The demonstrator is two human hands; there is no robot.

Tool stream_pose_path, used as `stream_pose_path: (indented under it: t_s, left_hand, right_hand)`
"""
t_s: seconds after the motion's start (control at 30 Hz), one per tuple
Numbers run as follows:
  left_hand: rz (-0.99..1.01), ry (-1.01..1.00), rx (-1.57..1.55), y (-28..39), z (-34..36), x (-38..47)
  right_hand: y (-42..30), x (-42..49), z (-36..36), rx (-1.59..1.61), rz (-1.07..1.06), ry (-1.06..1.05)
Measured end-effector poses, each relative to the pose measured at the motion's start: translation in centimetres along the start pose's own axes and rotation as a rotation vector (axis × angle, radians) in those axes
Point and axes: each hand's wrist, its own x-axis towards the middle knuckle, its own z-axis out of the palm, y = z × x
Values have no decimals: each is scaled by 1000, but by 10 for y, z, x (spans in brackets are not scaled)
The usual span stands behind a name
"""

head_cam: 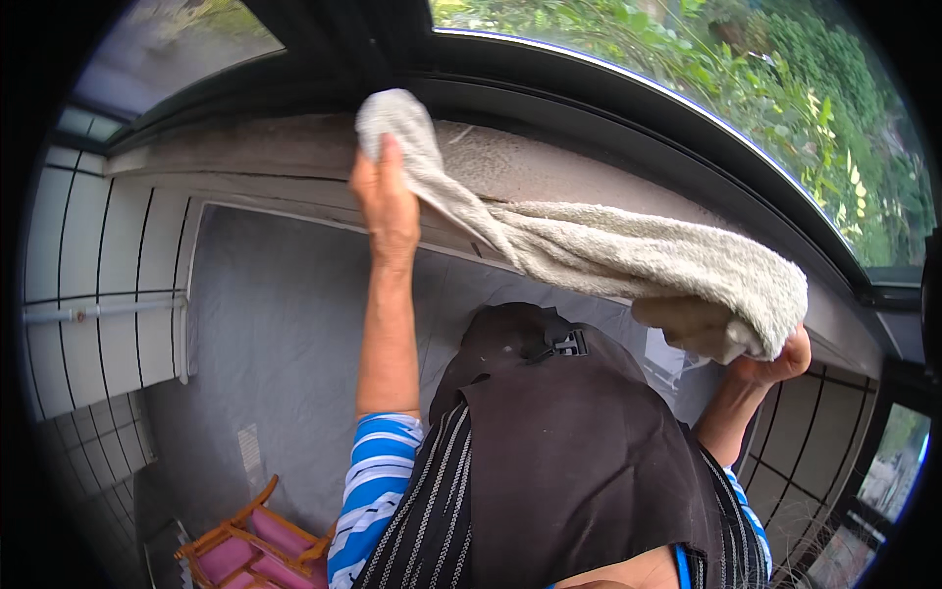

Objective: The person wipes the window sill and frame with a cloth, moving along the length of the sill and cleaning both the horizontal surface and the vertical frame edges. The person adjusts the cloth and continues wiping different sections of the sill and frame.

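A beige terry towel [589,243] stretches between my two hands, loosely twisted and folded along its length. My left hand [388,195] grips one end of it, raised close to the dark window frame at the corner. On the right side, the other end hangs in a thick fold over my right hand [780,361], whose fingers are mostly hidden beneath the cloth. Behind the towel runs a rough stone window sill [515,158], partly covered by it. I cannot tell whether the towel touches the sill.
A dark window frame [589,103] borders the sill, with green plants [802,96] beyond the glass. White tiled wall [96,221] and a white pipe [110,308] stand at left. A wooden chair [250,545] with pink panels is on the grey floor [280,331] at lower left.
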Motion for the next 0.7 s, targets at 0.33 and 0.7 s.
stream_pose_path:
  t_s: [0.33, 0.7]
  left_hand:
    - [450, -283, 1075, -26, 12, 25]
    - [642, -550, 1194, -46, 3, 27]
  right_hand:
    - [39, 70, 73, -456, -257, -371]
    - [204, 111, 124, -1454, -713, -600]
